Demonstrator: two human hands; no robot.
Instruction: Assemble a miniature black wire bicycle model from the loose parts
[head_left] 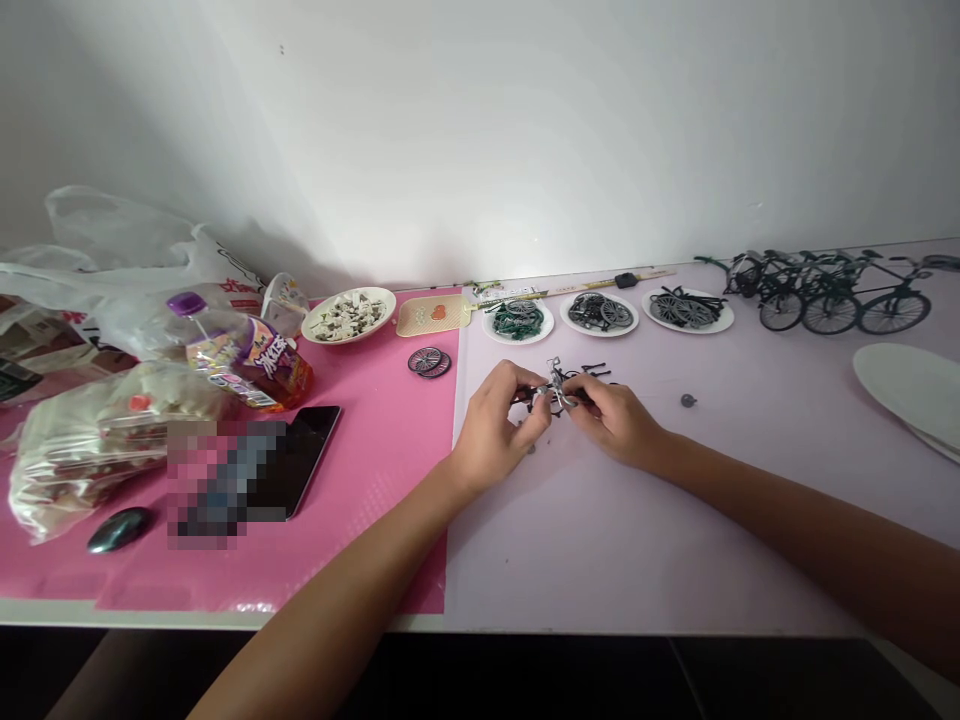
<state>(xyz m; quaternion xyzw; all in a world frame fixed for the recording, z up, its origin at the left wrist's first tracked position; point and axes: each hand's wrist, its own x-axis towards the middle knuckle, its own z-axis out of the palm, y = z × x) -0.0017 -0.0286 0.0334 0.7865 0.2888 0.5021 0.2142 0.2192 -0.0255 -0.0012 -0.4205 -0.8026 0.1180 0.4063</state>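
My left hand and my right hand meet above the pale part of the table. Both are closed, thumbs and fingers pinching small grey and black model bicycle parts between them. The fingers cover much of these parts, so their exact shape is hard to make out. Just behind the hands lie a few thin black pieces. Two spoked toy wheels overlap on the pink sheet to the left. A small round grey piece rests to the right of my right hand.
Plates of green parts, dark wheels and grey parts line the wall. Assembled model bicycles stand back right, near white plates. Leftward are a white-piece bowl, fly swatter, bottle, phone and bags.
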